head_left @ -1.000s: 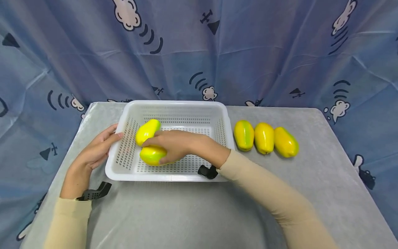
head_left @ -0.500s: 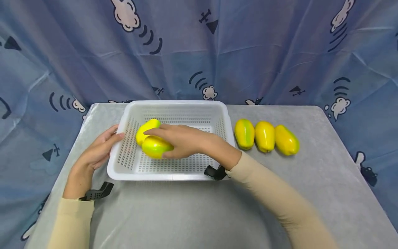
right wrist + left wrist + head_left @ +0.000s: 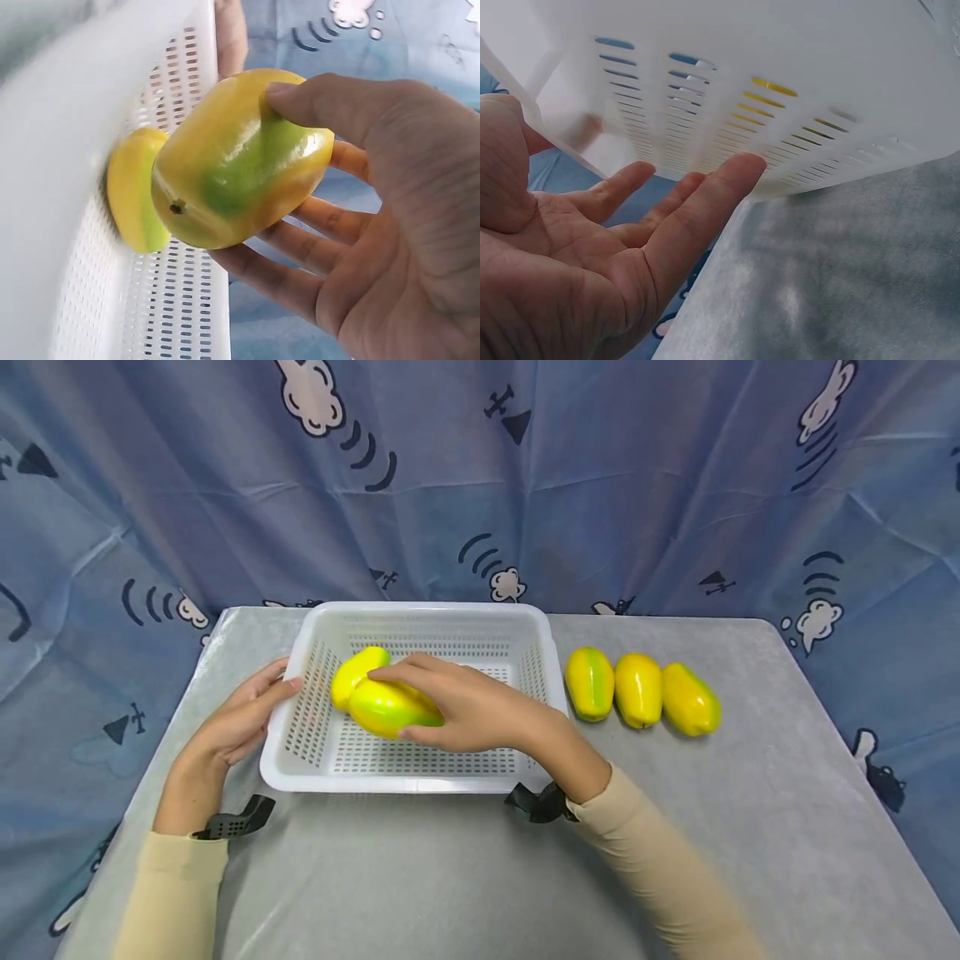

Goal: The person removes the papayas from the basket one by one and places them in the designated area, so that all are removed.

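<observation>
My right hand [image 3: 480, 706] grips a yellow-green papaya [image 3: 386, 706] over the white perforated basket [image 3: 420, 786]. In the right wrist view the thumb lies across the top of that papaya [image 3: 232, 165] and the fingers curve beneath it. A second papaya [image 3: 135, 191] rests inside the basket, at its left end in the head view. My left hand [image 3: 240, 718] holds the basket's left rim, thumb over the edge and fingers along the outer wall. From the left wrist, those fingers [image 3: 697, 225] extend under the slotted side, with yellow showing through the slots.
Three more papayas stand in a row on the grey table right of the basket: one green-striped [image 3: 589, 685], one mostly yellow [image 3: 638, 691], one slanted [image 3: 690, 700]. A blue patterned curtain [image 3: 600, 510] hangs behind the table [image 3: 420, 877].
My right hand has lifted the papaya from the basket floor and carried it slightly right and back, tilting it. My left hand stays at the rim.
</observation>
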Demonstrator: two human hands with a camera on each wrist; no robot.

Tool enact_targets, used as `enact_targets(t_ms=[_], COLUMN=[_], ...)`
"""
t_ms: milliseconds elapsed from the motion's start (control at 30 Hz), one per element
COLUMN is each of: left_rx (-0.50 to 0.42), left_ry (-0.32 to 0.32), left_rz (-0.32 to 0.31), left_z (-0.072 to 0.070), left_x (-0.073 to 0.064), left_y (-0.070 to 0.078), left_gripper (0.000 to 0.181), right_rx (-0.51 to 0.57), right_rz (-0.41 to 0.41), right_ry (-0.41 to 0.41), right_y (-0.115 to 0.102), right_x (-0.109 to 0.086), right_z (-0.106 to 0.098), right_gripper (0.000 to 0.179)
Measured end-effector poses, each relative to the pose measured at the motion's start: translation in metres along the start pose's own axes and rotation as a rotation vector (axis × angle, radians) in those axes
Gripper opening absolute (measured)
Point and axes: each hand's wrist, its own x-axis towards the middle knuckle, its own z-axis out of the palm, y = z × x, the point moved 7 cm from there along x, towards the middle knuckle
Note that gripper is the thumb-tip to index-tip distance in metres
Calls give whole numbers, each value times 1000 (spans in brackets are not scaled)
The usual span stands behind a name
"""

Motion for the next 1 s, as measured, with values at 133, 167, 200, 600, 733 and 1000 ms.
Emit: enact_targets(t_ms=[133, 167, 200, 600, 733, 1000], left_rx=[-13, -16, -19, -11, -12, 2], left_ry=[7, 8, 8, -2, 5, -9], left_rz=[-13, -14, -14, -9, -5, 22], left_z=[-2, -2, -3, 1, 0, -1], left_x=[0, -1, -1, 2, 0, 1], left_y=[-1, -1, -2, 0, -1, 1], left_gripper=[64, 64, 64, 64, 63, 63], right_rx=[81, 106, 135, 406, 390, 366], right_rz=[-30, -34, -37, 63, 76, 111], right_ry=[81, 103, 125, 292, 319, 443], right_y=[0, 0, 1, 26, 29, 43], right_x=[-9, -11, -14, -43, -51, -67], right_z=[-5, -6, -8, -9, -12, -26], right_gripper=[71, 71, 71, 69, 70, 71])
